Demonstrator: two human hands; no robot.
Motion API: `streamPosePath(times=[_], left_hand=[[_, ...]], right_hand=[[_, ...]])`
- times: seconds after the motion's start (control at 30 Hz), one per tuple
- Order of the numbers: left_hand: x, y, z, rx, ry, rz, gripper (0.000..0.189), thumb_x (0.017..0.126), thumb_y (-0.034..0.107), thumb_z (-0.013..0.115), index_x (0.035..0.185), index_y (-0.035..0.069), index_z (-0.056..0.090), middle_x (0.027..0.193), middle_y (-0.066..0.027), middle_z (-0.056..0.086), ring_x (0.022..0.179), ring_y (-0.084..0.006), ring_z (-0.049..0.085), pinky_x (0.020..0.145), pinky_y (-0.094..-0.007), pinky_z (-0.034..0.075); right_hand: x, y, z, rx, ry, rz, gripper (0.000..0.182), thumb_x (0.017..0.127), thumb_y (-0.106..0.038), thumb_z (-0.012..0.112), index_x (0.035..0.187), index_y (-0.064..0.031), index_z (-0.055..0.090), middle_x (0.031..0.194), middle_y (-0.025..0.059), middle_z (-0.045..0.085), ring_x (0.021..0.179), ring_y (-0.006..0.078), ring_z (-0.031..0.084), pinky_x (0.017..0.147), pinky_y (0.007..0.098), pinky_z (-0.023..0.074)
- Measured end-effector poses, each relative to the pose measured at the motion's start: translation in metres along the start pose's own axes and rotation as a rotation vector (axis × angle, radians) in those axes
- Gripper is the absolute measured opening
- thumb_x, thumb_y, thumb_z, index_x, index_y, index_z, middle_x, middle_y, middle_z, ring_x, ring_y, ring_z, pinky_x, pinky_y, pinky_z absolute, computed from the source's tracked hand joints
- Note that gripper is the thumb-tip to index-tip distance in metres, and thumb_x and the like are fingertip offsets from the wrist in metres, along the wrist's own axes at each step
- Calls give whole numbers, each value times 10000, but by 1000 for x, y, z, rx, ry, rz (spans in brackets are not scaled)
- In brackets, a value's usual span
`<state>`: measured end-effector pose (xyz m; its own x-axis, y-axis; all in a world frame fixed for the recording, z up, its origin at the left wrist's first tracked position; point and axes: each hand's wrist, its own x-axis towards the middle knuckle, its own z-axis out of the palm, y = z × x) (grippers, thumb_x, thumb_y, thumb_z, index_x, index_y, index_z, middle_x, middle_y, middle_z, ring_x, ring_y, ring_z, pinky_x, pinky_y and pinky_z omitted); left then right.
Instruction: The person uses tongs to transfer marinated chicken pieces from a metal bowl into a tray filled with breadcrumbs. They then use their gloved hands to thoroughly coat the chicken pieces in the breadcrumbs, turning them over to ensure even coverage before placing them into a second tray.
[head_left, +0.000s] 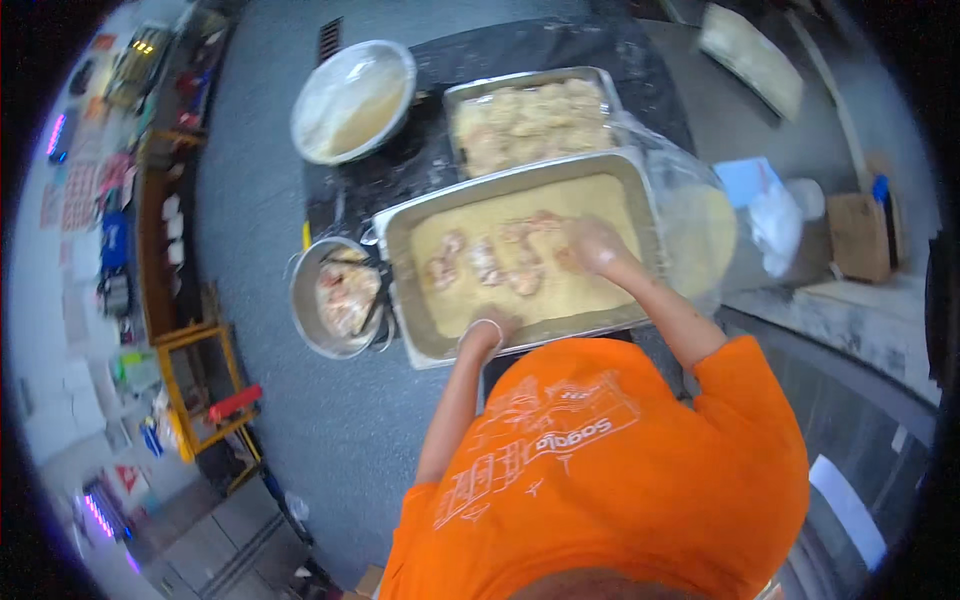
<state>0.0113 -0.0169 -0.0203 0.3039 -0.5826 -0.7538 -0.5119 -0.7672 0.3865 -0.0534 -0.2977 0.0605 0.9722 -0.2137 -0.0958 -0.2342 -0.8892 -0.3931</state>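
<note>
A deep rectangular steel pan (401, 300) holds a bed of pale yellow flour or breading (465, 307). Several raw meat pieces, probably chicken, lie on it, among them a floured one (485, 262) near the middle. My right hand (596, 246) is at the pan's right side, low over the breading beside the pieces. Motion blurs its fingers, so any hold is hidden. At the near wall of the pan, my left hand (501, 324) reaches down to the breading, a white band around its wrist. Its fingers are indistinct.
Left of the pan stands a round metal pot (300, 307) with raw meat and dark tongs (367, 319). Behind are a tray of coated pieces (536, 120) and a bowl of flour (360, 105). A transparent plastic bag (694, 225) with yellow breading adjoins the pan's right side.
</note>
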Motion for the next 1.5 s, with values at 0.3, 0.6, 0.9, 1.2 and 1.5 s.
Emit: streamPosePath(times=[0.3, 0.6, 0.9, 1.2, 1.5], left_hand=[[42, 123, -13, -615, -85, -91, 597, 824, 471, 747, 1127, -39, 679, 1050, -212, 709, 909, -324, 662, 802, -414, 507], [47, 143, -19, 801, 152, 285, 655, 913, 220, 551, 1496, -32, 390, 1574, -249, 333, 1492, -356, 273, 1223, -404, 230], [63, 139, -5, 588, 232, 256, 770, 891, 246, 545, 1512, -114, 266, 1585, -286, 279, 1505, -408, 205, 1249, -424, 122], [22, 120, -10, 274, 49, 189, 860, 866, 329, 577, 1499, -149, 244, 1594, -314, 219, 1516, -427, 130, 1249, -432, 136], [41, 124, 3, 301, -29, 150, 832, 894, 387, 554, 1467, -165, 309, 1586, -346, 195, 1512, -385, 190, 1239, -383, 167]], right_hand=[[-64, 18, 54, 456, -497, 500, 567, 990, -488, 445, 1084, 4, 710, 1131, 266, 679, 1031, 439, 651, 953, 487, 486], [-64, 7, 56, -254, -215, 24, 714, 907, -335, 511, 1455, 107, 392, 1511, 325, 374, 1443, 423, 329, 1214, 449, 224], [-44, 5, 7, -229, -396, 10, 803, 870, -367, 536, 1458, 143, 341, 1545, 329, 313, 1476, 430, 261, 1241, 458, 144], [-7, 81, 26, 167, -494, 426, 706, 836, -367, 696, 1310, 123, 515, 1284, 323, 579, 1219, 390, 571, 1026, 435, 453], [6, 36, -1, 540, -191, 434, 453, 759, -360, 809, 1031, -10, 714, 898, 216, 726, 816, 319, 705, 755, 424, 545]])
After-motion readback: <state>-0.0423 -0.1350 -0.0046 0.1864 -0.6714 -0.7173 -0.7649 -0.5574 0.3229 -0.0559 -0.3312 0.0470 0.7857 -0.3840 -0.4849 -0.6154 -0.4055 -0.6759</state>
